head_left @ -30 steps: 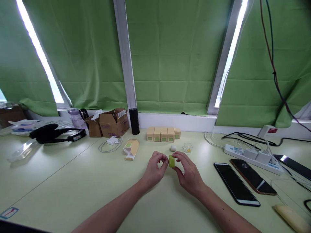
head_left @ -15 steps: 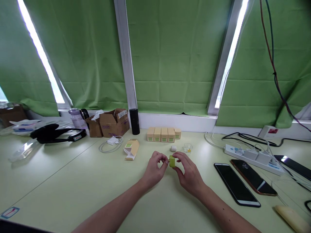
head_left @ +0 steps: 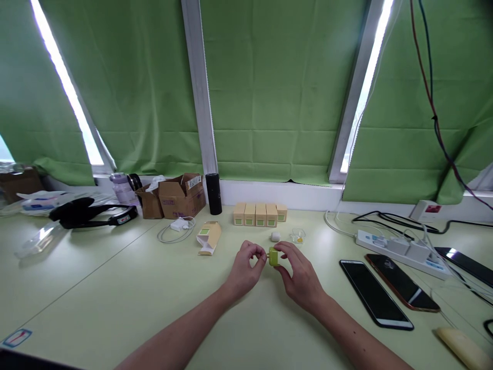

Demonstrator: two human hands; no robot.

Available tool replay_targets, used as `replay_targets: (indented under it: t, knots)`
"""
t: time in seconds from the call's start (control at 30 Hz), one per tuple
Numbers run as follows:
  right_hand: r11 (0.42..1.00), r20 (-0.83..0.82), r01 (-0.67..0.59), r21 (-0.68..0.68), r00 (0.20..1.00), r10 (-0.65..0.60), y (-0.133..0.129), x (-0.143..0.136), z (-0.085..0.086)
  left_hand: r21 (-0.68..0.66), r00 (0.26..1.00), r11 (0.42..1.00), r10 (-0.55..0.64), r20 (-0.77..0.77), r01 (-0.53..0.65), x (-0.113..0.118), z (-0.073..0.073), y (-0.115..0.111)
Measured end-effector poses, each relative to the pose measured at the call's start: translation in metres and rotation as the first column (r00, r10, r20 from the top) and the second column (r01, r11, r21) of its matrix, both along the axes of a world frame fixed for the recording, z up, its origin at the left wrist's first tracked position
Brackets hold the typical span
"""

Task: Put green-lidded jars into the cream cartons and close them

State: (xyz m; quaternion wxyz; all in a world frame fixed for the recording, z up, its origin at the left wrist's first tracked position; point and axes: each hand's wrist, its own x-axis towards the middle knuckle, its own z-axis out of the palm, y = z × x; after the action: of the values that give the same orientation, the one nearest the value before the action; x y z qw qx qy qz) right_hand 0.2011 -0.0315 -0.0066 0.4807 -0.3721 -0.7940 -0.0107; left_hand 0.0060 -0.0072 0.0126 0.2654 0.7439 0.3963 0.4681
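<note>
A small yellow-green case (head_left: 273, 257) is gripped between the thumb and fingers of my right hand (head_left: 299, 270), above the table. My left hand (head_left: 248, 264) is closed in a pinch at the case's left side, on a tiny part whose kind is hidden by the fingertips. Just beyond the hands lies a small white rounded case (head_left: 275, 236), like an earbud case. Beside it is a clear plastic tray (head_left: 298, 236) with a small yellowish bit inside. An opened tan carton (head_left: 208, 238) with a green label lies to the left.
Several small tan boxes (head_left: 261, 215) stand in a row at the back, near a black cylinder (head_left: 213, 193) and a cardboard box (head_left: 181, 197). A white charger (head_left: 179, 224) with cable lies left. Phones (head_left: 375, 293) and a power strip (head_left: 400, 252) occupy the right.
Both hands keep the same hold on the green case, which looks shifted very slightly right of the left fingertips. Nothing else has visibly moved.
</note>
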Motion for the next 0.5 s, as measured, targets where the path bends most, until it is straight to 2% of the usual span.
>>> replay_targets:
  t: [0.5]
  knots:
    - [1.000, -0.007, -0.002, -0.019, 1.000, 0.002, 0.0004, 0.0007, -0.0004, 0.019, 0.999, 0.999, 0.032, 0.001, -0.032, -0.0008, 0.0006, 0.0002]
